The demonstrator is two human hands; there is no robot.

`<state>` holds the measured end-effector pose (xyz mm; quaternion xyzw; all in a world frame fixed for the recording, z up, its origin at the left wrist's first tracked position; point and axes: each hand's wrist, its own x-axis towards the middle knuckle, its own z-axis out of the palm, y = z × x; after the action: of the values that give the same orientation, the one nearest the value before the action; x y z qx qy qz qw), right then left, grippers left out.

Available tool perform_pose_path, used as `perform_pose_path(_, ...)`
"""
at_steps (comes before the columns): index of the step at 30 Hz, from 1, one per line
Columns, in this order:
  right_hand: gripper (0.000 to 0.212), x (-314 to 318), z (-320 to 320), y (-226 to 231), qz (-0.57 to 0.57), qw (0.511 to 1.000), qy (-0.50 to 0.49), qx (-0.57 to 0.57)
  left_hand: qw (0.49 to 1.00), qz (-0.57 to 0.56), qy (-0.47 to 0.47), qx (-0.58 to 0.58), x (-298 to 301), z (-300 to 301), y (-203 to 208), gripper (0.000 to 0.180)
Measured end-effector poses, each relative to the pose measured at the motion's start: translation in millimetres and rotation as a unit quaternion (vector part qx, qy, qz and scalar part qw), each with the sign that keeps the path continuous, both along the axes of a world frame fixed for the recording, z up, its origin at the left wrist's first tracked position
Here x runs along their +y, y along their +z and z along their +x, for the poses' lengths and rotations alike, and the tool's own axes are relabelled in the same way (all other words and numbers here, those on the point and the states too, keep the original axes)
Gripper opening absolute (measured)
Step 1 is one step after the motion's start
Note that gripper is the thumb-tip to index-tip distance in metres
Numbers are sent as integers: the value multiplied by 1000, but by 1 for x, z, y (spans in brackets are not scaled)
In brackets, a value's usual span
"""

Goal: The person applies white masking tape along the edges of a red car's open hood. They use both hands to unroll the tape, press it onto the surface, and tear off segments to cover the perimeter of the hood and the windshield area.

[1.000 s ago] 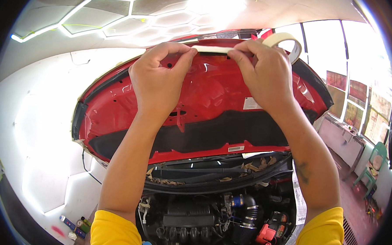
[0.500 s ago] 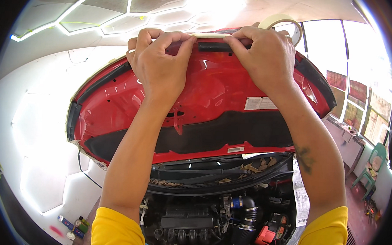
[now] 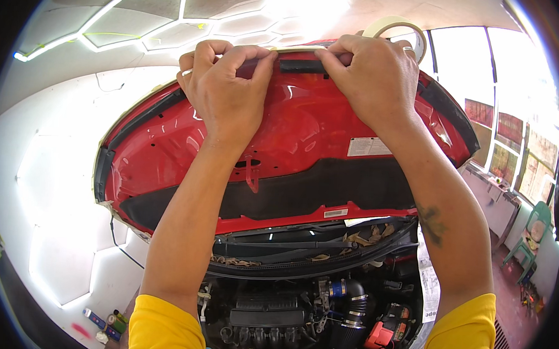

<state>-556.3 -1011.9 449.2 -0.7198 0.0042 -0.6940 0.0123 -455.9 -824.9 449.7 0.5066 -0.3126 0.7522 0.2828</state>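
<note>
Bright ceiling lights (image 3: 306, 1) and windows (image 3: 514, 91) blow out in glare; fisheye edges bend and darken.

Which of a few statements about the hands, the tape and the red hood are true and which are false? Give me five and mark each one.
1. Both hands press at the top edge of the raised red hood. True.
2. The roll of masking tape lies down in the engine bay. False: it is up by the right hand, behind its fingers.
3. The left hand hangs at the person's side. False: it is on the hood edge, close beside the right hand.
4. The sleeves are yellow. True.
5. The hood is shut. False: it is propped open, with the engine showing below.
</note>
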Motion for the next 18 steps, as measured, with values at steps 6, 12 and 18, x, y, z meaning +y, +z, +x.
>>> perform_pose_path(6,29,-3,4,-3,-18,999,1,-34,999,-4,26,-26,2,3,0,14)
perform_pose_path(12,30,-6,10,-1,-40,997,-7,-62,996,3,43,-78,4,13,6,15)
perform_pose_path(18,33,-4,3,5,-35,999,-11,-38,993,28,45,-109,9,13,12,15)
